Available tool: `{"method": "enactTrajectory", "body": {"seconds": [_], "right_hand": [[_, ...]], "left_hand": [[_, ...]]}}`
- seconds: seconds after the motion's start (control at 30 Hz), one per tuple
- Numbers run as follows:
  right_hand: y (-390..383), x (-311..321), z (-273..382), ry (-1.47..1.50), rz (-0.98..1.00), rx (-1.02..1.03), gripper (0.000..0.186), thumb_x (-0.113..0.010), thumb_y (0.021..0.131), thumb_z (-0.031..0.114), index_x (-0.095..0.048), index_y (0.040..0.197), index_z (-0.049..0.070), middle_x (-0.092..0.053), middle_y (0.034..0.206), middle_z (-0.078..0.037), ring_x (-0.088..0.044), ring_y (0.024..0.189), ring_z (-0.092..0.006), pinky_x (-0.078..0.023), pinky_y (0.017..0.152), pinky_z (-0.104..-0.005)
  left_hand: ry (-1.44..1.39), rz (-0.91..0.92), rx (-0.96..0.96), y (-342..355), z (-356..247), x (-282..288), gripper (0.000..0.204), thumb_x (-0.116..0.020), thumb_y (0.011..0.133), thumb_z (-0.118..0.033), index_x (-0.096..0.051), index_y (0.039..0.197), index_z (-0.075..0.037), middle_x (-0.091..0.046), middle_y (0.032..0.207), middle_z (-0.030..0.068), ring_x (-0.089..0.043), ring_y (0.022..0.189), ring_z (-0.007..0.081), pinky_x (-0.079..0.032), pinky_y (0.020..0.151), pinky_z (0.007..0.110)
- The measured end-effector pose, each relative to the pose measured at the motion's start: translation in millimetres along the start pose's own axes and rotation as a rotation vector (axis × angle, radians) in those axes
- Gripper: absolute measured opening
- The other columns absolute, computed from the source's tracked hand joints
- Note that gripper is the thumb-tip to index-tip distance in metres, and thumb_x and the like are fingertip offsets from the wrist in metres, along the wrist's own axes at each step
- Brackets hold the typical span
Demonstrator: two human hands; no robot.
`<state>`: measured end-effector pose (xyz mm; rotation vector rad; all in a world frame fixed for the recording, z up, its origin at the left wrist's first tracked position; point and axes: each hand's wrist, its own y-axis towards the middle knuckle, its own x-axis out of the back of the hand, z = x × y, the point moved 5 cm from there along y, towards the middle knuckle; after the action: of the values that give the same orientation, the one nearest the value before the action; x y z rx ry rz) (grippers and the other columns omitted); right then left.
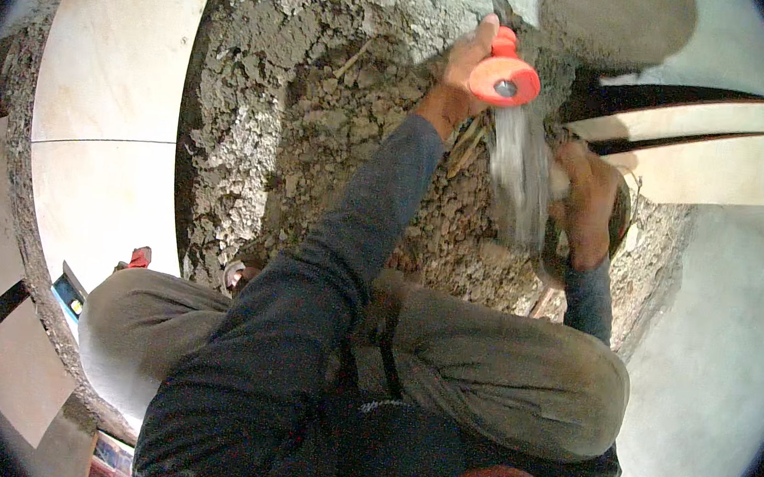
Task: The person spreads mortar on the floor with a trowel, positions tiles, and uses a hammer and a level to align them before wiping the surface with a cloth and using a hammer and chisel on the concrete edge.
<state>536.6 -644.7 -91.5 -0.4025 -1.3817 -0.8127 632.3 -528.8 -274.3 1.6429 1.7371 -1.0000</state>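
Note:
My left hand (461, 69) is closed around a chisel (505, 80) with an orange hand guard. Its round metal striking end faces back toward me, and its dark blade points away at rough grey mortar (319, 131). To the right, my right hand (589, 194) is closed and blurred by motion. It appears to grip a hammer, whose head (521, 178) is a grey smear just below the chisel's striking end. The hammer's handle is mostly hidden. Whether the head touches the chisel cannot be told.
Large cream tiles (113, 75) lie along the left side of the mortar. Cut tile pieces (702, 159) stick out at the right, beside a smooth grey floor (712, 344). A blue-edged tool (69, 296) and a small red thing (140, 258) lie near my left knee.

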Motion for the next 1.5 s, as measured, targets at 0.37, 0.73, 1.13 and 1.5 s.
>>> {"method": "enactTrajectory", "body": {"seconds": [0.37,0.73,1.13,1.5], "right_hand": [[2.4,-1.8,-31.9,-0.102,0.274,-0.218,0.023,-0.073,0.073,0.017,-0.062,0.094,0.012,-0.067,0.08,-0.015,-0.067,0.076,-0.0369,-0.051,0.062,-0.0469],[-4.2,-3.0,-82.3,0.222,0.181,-0.496,0.03,-0.068,0.086,0.014,-0.063,0.111,-0.003,-0.071,0.09,-0.008,-0.063,0.081,-0.0222,-0.05,0.075,-0.0351],[-10.0,-16.9,-76.2,0.406,-0.063,-0.692,0.03,-0.069,0.09,0.025,-0.064,0.109,0.002,-0.062,0.09,-0.003,-0.058,0.083,-0.0146,-0.046,0.075,-0.0287],[2.6,36.9,-36.2,1.197,-0.765,-0.157,0.017,-0.058,0.092,0.014,-0.051,0.077,0.011,-0.044,0.065,0.0,-0.038,0.047,-0.0103,-0.031,0.04,-0.0269]], "left_hand": [[-0.12,0.015,0.039,13.0,22.0,-0.6,0.038,-0.05,0.1,-0.045,-0.058,0.094,-0.008,-0.056,0.078,-0.0006,-0.055,0.066,0.012,-0.049,0.059,0.031],[-0.003,-0.155,-0.255,48.3,12.7,-23.0,0.038,-0.051,0.099,-0.043,-0.059,0.086,-0.008,-0.057,0.074,0.0042,-0.056,0.059,0.0193,-0.049,0.055,0.037],[-0.485,-0.296,0.016,63.0,35.5,-63.2,0.041,-0.043,0.101,-0.042,-0.049,0.089,-0.003,-0.051,0.075,0.0059,-0.053,0.066,0.0216,-0.048,0.059,0.043],[-0.216,-0.381,-0.03,65.8,36.8,-63.2,0.046,-0.039,0.101,-0.04,-0.051,0.076,-0.003,-0.054,0.069,0.008,-0.051,0.056,0.0218,-0.044,0.053,0.042]]}}
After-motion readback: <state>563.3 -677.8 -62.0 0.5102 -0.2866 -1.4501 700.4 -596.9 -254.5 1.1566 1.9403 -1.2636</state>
